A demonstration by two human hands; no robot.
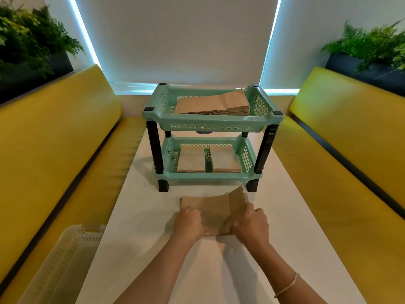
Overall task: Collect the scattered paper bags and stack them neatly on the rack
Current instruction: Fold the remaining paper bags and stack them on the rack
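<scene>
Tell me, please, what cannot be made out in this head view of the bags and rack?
- How many paper bags the left hand and right hand hold: the hands cover the near edge.
- The dark item under the rack's top tray: the tray hides most of it.
- The cream crate: cut off by the bottom edge.

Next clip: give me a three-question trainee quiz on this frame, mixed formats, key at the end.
1. True or false: both hands grip the paper bag on the table.
2. How many bag stacks lie in the rack's lower tray? A) one B) two C) none
3. Fill in: the top tray holds a ___ of bags.

Key: 1 true: left hand and right hand both grip it. 2 B. 3 stack.
</scene>
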